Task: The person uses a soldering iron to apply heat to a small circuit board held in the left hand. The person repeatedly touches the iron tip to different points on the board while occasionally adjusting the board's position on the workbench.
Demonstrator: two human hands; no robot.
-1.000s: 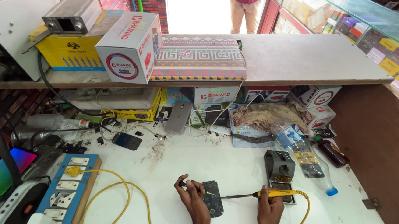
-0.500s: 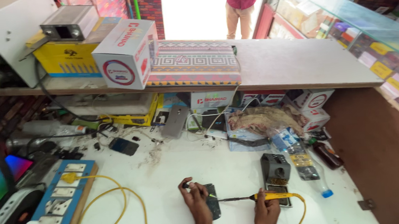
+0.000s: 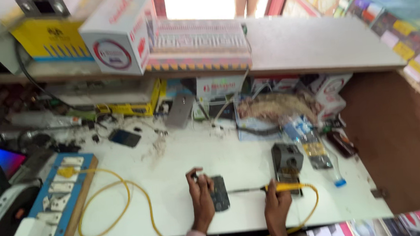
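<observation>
My left hand rests on the white bench and pinches a small part at its fingertips, touching the left edge of a dark opened phone lying flat. My right hand grips a yellow-handled soldering iron; its thin metal tip points left and reaches the phone's right side. A yellow cable loops from the iron's handle around my right hand.
A grey soldering stand and a plastic bottle sit right of my hands. A blue power strip board with a yellow cord lies at left. Another phone, boxes and clutter line the back shelf.
The camera has moved closer and tilted down. Both hands stay in place on the phone, with the iron's tip still at its right edge.
</observation>
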